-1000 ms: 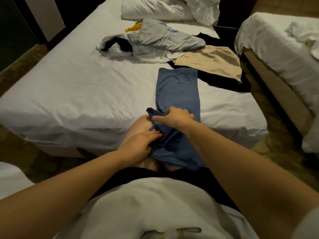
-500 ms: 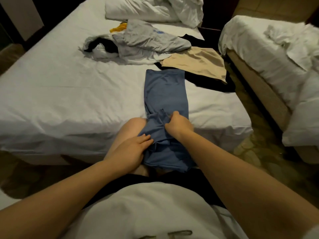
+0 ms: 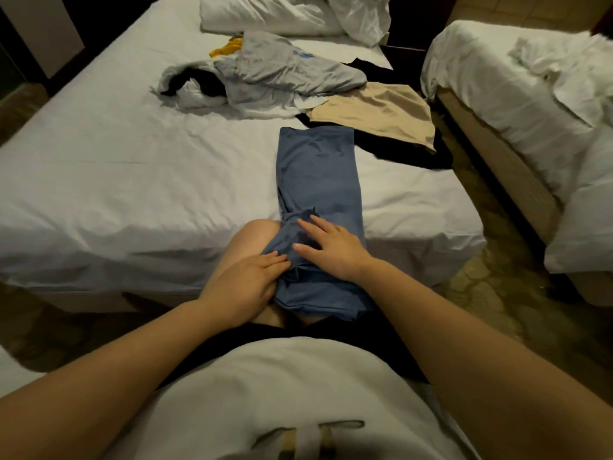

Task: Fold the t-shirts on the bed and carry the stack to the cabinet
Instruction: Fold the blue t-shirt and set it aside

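Blue t-shirt: the blue t-shirt [image 3: 318,174], soft cloth folded lengthwise into a long narrow strip, lies in the middle of the frame; its far end is flat on the white-sheeted bed [image 3: 132,180]; its near end hangs off the bed's edge over the person's bare knee [image 3: 255,234] and lap; the cloth is bunched where the hands meet it
Left hand: the left hand [image 3: 242,283] sits low and centre; fingers straight and close together, tips resting on the strip's left edge; it grasps nothing
Right hand: the right hand [image 3: 331,247] lies palm down on top of the strip, just beyond the left hand; fingers spread wide and straight over the wrinkled part
Unfolded heap: a crumpled grey t-shirt [image 3: 285,68] at upper centre, lying over tangled white and black cloth; a scrap of yellow fabric [image 3: 227,49] shows at its far left side
Right of the heap: a flat beige garment [image 3: 374,111] lies on a black garment [image 3: 398,151] near the bed's right edge; both just beside the strip's far end
Head of the bed: rumpled white bedding [image 3: 282,14] at top centre
Upper right: a second white-sheeted bed [image 3: 517,94], set apart across a band of patterned floor [image 3: 491,293]
Bottom of the frame: the person's white top [image 3: 282,393] and black shorts [image 3: 331,330]
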Available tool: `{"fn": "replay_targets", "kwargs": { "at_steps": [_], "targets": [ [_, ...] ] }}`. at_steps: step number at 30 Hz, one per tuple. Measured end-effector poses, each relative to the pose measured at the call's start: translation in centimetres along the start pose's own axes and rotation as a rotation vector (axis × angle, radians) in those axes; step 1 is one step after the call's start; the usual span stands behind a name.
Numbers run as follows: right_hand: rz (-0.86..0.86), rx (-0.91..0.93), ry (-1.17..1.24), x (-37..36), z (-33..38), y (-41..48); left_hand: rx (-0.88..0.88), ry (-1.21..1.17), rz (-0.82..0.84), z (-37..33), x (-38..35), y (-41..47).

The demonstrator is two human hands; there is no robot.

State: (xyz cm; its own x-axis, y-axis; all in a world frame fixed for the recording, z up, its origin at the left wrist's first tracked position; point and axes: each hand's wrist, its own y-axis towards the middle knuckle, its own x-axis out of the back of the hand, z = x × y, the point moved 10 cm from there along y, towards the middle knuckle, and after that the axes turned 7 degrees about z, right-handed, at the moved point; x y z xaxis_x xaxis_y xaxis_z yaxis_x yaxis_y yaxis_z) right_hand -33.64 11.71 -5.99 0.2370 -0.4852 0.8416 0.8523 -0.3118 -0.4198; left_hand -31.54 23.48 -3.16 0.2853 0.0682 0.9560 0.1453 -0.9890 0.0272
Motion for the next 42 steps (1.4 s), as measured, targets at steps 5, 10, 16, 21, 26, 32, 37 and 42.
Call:
{"fn": "replay_targets", "kwargs": {
  "at_steps": [5, 10, 16, 21, 26, 32, 37, 42],
  "targets": [
    [-0.030, 0.109, -0.005, -0.1, 1.0, -4.7, 0.081, -0.227, 0.120, 0.9, -0.6, -0.8],
    [0.070, 0.161, -0.006, -1.0, 1.3, -9.8, 0.024, -0.052, 0.265, 0.1, -1.2, -1.2],
    [0.096, 0.096, -0.156, -1.5, 1.9, -10.5, 0.058, -0.131, 0.168, -0.1, -0.2, -0.7],
    [-0.278, 0.179, 0.190, 2.6, 0.4, -11.9, 0.068, -0.121, 0.140, 0.3, 1.2, -0.4],
    [-0.406, 0.089, 0.334, 3.5, -3.6, -10.9, 0.060, -0.247, 0.127, 0.8, 1.0, -0.1],
    [-0.486, 0.019, 0.766, 4.4, -6.4, -10.8, 0.270, -0.611, -0.020, 4.3, 2.2, -0.1],
    [-0.103, -0.106, 0.682, 5.0, -6.5, -8.1, 0.280, -0.673, 0.105, 5.8, 3.1, 2.0],
    [-0.070, -0.054, 0.620, 8.5, -7.2, -6.3, 0.292, -0.802, 0.269, 6.1, 3.1, 4.1]
  ]
}}
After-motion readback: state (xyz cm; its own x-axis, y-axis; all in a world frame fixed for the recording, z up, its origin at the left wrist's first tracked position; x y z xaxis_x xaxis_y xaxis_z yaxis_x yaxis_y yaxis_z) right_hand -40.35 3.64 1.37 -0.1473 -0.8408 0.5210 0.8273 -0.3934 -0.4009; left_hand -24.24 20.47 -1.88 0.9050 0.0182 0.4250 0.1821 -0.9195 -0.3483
